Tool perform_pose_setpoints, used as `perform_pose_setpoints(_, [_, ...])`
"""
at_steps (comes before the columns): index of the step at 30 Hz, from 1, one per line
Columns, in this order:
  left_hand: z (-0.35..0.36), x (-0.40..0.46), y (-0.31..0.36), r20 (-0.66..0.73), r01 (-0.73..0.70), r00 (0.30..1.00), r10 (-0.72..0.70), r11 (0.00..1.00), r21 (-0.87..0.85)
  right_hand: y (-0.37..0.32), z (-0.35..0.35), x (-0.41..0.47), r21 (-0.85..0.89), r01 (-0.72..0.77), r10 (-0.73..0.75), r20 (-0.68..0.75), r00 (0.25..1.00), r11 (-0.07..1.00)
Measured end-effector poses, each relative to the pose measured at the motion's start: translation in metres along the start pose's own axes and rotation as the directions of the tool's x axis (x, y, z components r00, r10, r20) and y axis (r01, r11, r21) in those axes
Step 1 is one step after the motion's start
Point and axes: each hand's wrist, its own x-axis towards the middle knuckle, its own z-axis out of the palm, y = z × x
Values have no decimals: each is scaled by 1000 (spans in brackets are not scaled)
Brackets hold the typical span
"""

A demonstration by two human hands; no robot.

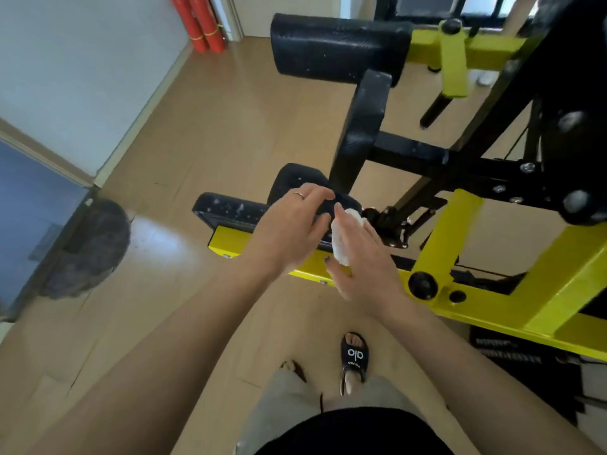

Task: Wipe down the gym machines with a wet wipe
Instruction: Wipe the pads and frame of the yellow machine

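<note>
- Your right hand [363, 257] holds the crumpled white wet wipe [343, 236] against its palm and fingers, which lie fairly straight along the wad; the thumb side is hidden, so how firmly it is pinched cannot be told.
- Your left hand [290, 229] curls its fingers over the edge of the small black padded foot plate [230, 208] low on the machine, gripping it; a ring shows on one finger.
- The wipe sits just beside that left hand, touching or nearly touching the pad's near end, right above the bright yellow steel frame beam [512, 300].
- The step in hand looks like wiping this lower pad, with the left hand steadying it while the right brings the wipe on.
- The pad's far end carries pale specks, so the next move likely calls for sliding the wipe leftward along the top, pressing flat, and shifting your left hand out of the way.
- Farther out, the large black cylindrical roller pad [338, 47] and the black upright arm [359, 129] below it also show whitish marks; they seem still to be done.
- Beyond lie the tan wooden floor [197, 133] and two red cylinders [198, 23] by the wall.
</note>
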Motion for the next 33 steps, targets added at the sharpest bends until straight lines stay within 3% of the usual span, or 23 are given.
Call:
perform_pose_setpoints(2, [2, 16, 2, 138, -178, 977, 165, 980, 89, -1, -10, 2, 434, -139, 171, -35, 985, 890])
perform_pose_setpoints(3, [6, 22, 2, 190, -256, 955, 228, 957, 135, -2, -13, 2, 545, -155, 257, -116, 959, 824])
perform_pose_setpoints(6, [25, 35, 2, 368, -477, 855, 364, 831, 286, 2, -14, 11, 618, -239, 534, -348, 771, 749])
perform_pose_setpoints(8, [38, 39, -4, 452, -583, 787, 420, 746, 321, 4, -8, 22, 666, -353, 673, -308, 673, 657])
perform_pose_setpoints(10, [41, 41, -10, 515, -631, 742, 429, 705, 323, 2, 6, 31, 677, -458, 747, -208, 632, 576])
perform_pose_setpoints(13, [35, 43, -19, 589, -705, 676, 443, 623, 340, -7, 31, 42, 542, -543, 759, -341, 555, 641])
perform_pose_setpoints(15, [30, 41, -31, 575, -681, 701, 422, 634, 367, -9, 38, 47, 501, -585, 770, -425, 476, 638])
perform_pose_setpoints(17, [23, 37, -55, 543, -646, 738, 400, 651, 399, -7, 38, 49, 531, -589, 793, -417, 444, 609])
perform_pose_setpoints(19, [11, 35, -84, 546, -646, 741, 391, 638, 419, -6, 36, 50, 547, -595, 808, -397, 436, 589])
perform_pose_setpoints(23, [-8, 33, -123, 552, -690, 714, 431, 570, 447, -12, 41, 54, 442, -638, 760, -516, 395, 631])
perform_pose_setpoints(27, [12, 41, -87, 570, -729, 674, 470, 547, 412, -9, 45, 56, 404, -653, 735, -568, 370, 641])
perform_pose_setpoints(30, [43, 44, -52, 553, -768, 637, 537, 507, 391, -5, 46, 55, 353, -673, 719, -572, 394, 650])
perform_pose_setpoints(33, [51, 48, -46, 538, -765, 640, 549, 515, 385, -2, 45, 54, 359, -682, 733, -554, 395, 638])
